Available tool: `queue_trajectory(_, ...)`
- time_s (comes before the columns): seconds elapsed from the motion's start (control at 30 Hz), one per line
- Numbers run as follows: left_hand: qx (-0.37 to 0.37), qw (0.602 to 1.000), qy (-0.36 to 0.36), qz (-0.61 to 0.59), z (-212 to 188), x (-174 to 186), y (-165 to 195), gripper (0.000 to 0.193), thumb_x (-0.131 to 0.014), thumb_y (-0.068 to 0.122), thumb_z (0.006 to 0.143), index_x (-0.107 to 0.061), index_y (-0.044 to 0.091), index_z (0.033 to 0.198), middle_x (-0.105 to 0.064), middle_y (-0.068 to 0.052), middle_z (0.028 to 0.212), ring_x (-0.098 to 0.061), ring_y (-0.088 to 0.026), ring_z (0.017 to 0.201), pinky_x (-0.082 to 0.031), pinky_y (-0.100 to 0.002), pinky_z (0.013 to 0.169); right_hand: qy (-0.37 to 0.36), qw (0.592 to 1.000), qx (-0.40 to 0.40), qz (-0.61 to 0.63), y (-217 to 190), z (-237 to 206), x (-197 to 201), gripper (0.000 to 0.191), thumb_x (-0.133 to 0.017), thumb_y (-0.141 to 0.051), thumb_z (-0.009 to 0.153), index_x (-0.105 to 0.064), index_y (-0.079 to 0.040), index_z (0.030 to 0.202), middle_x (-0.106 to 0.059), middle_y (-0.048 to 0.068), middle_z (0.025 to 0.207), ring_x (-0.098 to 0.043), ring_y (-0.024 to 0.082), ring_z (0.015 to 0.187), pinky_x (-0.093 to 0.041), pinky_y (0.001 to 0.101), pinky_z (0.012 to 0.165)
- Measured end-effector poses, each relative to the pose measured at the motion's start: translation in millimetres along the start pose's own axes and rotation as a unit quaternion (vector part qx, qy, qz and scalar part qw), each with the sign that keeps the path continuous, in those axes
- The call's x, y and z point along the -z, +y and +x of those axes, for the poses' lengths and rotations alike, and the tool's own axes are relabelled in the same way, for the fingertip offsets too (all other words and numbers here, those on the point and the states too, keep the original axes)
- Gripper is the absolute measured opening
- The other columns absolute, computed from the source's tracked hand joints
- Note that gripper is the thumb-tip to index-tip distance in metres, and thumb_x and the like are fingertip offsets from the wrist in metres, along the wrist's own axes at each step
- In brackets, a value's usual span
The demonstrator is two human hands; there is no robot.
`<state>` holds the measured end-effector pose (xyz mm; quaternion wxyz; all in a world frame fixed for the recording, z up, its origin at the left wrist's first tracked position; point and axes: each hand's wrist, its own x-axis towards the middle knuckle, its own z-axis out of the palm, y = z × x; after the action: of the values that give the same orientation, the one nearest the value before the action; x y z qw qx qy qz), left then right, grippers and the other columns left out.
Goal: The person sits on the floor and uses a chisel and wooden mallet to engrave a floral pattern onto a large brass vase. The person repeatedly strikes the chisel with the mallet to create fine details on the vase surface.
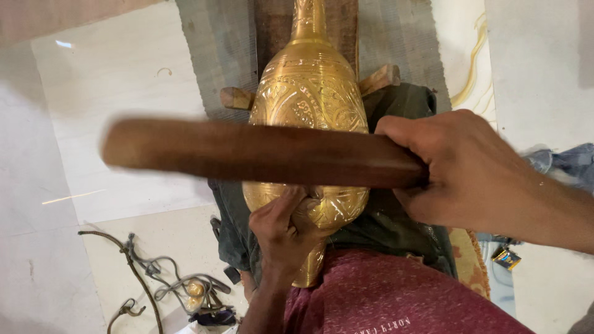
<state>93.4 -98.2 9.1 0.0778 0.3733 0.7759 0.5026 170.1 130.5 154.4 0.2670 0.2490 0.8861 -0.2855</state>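
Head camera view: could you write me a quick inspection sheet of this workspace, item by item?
Surface: pale tiled floor with a grey mat.
Job's things: engraved brass vase lying on dark cloth, braced by wooden pegs; brown wooden stick, blurred, across it.
Clutter: small coloured packet, blue cloth.
Grippers: right hand grips the stick's end; left hand pressed to the vase, what it holds hidden.
Cables: tangled cords on the floor.
Surroundings: nothing seen.

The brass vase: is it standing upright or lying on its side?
Lying on its side. The brass vase rests lengthwise, neck pointing away, across a dark cloth on the person's lap, steadied by the left hand.
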Motion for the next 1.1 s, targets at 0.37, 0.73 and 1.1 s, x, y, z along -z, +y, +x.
queue_trajectory(0.37,-0.034,0.999,-0.023,-0.003,-0.7,2.2,-6.7,0.033,-0.061,-0.012,0.081,-0.070,-0.002,0.112,-0.078,-0.014,0.100,-0.080,-0.019,0.089,-0.067,-0.028,0.077,-0.051,0.988,-0.050,-0.140,11.2,4.6,-8.0,0.031,-0.080,-0.023,0.074,-0.058,-0.018,0.096,-0.061,0.001,0.065,-0.062,0.019,0.059,-0.049,0.0389,0.059)
queue_trajectory(0.73,-0.012,0.998,-0.058,-0.002,-0.9,-1.3,-14.7,0.041,-0.068,-0.008,0.083,-0.073,0.001,0.122,-0.080,-0.014,0.106,-0.081,-0.018,0.083,-0.063,-0.029,0.070,0.085,0.964,0.093,0.233,11.8,-1.9,-6.8,0.026,-0.074,-0.016,0.073,-0.065,-0.012,0.098,-0.059,0.005,0.059,-0.055,0.019,0.048,-0.047,0.0382,0.047)
queue_trajectory(1.1,-0.028,0.994,-0.108,0.007,6.5,9.0,-8.6,0.066,-0.082,0.008,0.057,-0.070,0.001,0.122,-0.079,-0.012,0.100,-0.078,-0.021,0.080,-0.063,-0.031,0.070,0.050,0.998,0.004,-0.033,29.8,-0.9,-21.0,0.039,-0.081,-0.017,0.067,-0.063,-0.014,0.103,-0.067,0.003,0.064,-0.066,0.017,0.056,-0.050,0.0360,0.056)
